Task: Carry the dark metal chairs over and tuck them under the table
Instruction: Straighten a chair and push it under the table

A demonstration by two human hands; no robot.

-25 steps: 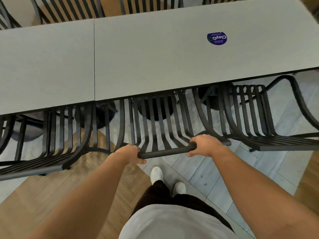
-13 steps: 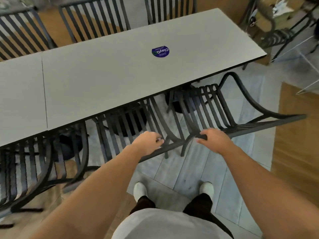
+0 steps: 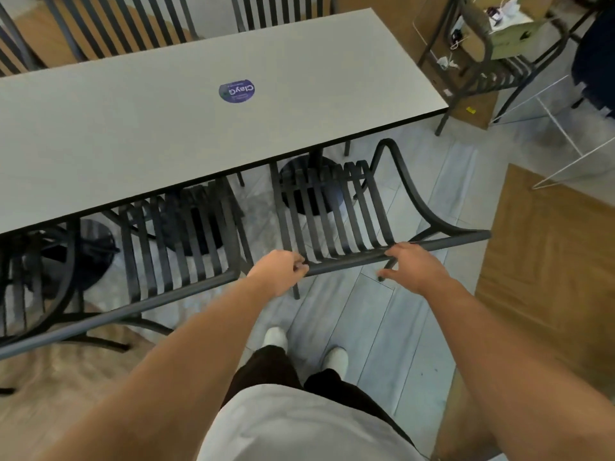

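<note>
A grey table (image 3: 149, 134) with a purple round sticker (image 3: 237, 90) fills the upper left. Three dark metal slatted chairs stand along its near edge with their seats under the top. I stand behind the rightmost chair (image 3: 336, 211). My left hand (image 3: 278, 271) grips the left end of its top rail with curled fingers. My right hand (image 3: 414, 264) lies over the same rail further right, fingers over the top and thumb below. The middle chair (image 3: 186, 237) and the left chair (image 3: 36, 281) are not touched.
More dark chairs (image 3: 109, 24) stand on the table's far side. At the upper right another chair (image 3: 492, 71) carries a cardboard box (image 3: 509, 38), beside a white wire frame (image 3: 562, 128). My white shoes (image 3: 276, 337) are on grey floor planks; a wood-patterned floor (image 3: 549, 261) lies to the right.
Both hands left the middle chair's top rail and moved right onto the rightmost chair's rail. My view swung to the right with them.
</note>
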